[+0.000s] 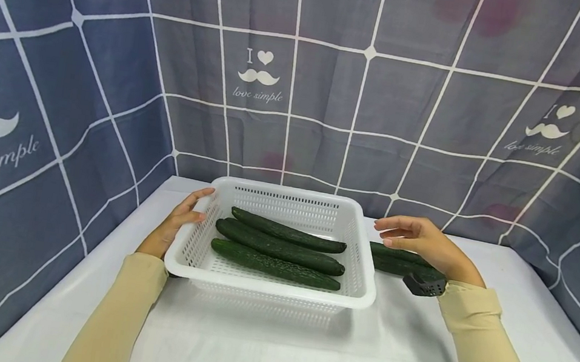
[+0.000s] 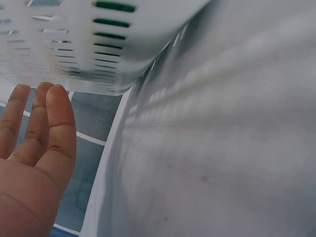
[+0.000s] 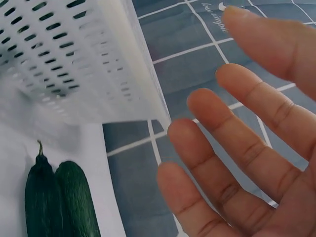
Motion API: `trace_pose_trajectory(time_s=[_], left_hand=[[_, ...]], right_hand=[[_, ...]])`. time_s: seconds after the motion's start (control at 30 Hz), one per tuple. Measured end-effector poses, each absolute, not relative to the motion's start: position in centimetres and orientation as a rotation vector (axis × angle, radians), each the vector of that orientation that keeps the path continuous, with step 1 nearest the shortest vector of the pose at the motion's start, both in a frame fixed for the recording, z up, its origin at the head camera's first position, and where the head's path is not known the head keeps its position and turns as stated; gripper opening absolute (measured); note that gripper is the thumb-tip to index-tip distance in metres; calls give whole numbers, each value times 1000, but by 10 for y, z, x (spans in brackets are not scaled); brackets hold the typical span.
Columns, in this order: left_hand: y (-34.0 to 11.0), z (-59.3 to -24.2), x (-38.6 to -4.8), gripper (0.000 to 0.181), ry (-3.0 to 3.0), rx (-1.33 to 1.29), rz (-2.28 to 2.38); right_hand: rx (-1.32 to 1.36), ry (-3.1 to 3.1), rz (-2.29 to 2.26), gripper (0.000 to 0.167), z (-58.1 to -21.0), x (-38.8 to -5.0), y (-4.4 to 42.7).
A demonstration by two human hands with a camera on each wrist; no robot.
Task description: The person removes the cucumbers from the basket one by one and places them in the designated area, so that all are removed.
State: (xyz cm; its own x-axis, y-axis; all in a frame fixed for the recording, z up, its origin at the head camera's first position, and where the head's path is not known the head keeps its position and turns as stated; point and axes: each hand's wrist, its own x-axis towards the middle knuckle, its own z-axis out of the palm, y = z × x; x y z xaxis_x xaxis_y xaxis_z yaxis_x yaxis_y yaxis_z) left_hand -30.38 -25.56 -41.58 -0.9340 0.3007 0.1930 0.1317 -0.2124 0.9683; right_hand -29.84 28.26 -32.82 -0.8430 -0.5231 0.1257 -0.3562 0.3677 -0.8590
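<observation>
A white perforated plastic basket [image 1: 265, 288] stands on the table with three dark green cucumbers [image 1: 281, 247] lying side by side in it. My left hand [image 1: 174, 224] is at the basket's left rim, thumb and forefinger over the edge. In the left wrist view, the other fingers [image 2: 60, 123] extend nearly straight by the slotted wall. Just off the right rim, my right hand [image 1: 419, 241] hovers with loosely bent, spread fingers and holds nothing. Beneath it, two more cucumbers [image 1: 394, 266] lie on the table, partly hidden by the hand and wrist strap.
A white cloth [image 1: 245, 352] covers the table. Dark grey-blue curtain [image 1: 324, 88] with white grid lines stands behind and at both sides. A black strap device [image 1: 423, 285] is on the right wrist.
</observation>
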Motion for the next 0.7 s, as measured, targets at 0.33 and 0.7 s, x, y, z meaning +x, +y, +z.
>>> trace_pose_trajectory(time_s=[0.33,0.7], left_hand=[[-256,-415,-303,63,1926,494,2259],[-256,-416,-305,60,1883,520,2305]], right_hand=[[-803,2355,-1519,46,-322,-314,265],[-773,2324,-1507,50,-315,-329,241]])
